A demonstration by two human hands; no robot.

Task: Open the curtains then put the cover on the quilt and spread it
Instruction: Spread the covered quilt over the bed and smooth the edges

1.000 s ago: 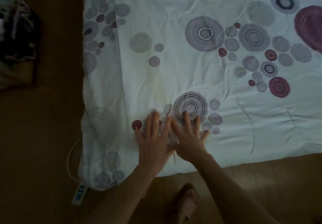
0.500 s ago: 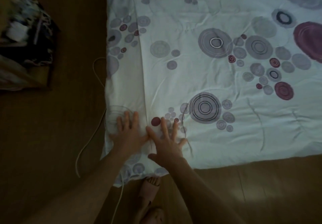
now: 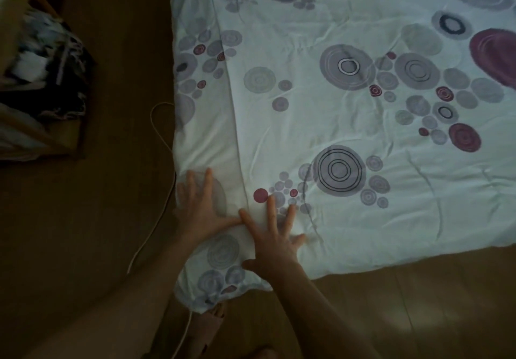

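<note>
The quilt in its white cover (image 3: 349, 135), printed with grey and maroon circles, lies spread flat over the wooden floor and fills the upper right of the view. My left hand (image 3: 199, 208) presses flat with straight fingers on the quilt's near left edge. My right hand (image 3: 275, 236) lies flat beside it, fingers spread, thumb to thumb with the left. Both hands sit close to the quilt's near left corner (image 3: 201, 303). A long crease (image 3: 234, 124) runs up the cover from between the hands.
A thin white cable (image 3: 156, 219) curls on the dark floor along the quilt's left edge. A low wooden shelf with dark cloth (image 3: 42, 79) stands at the far left. My slippered foot (image 3: 206, 328) is by the near corner. Bare wooden floor (image 3: 418, 311) lies at the lower right.
Both hands have slid left across the cover, from the big ringed circle toward the quilt's near left corner. The left hand now lies at the quilt's left edge.
</note>
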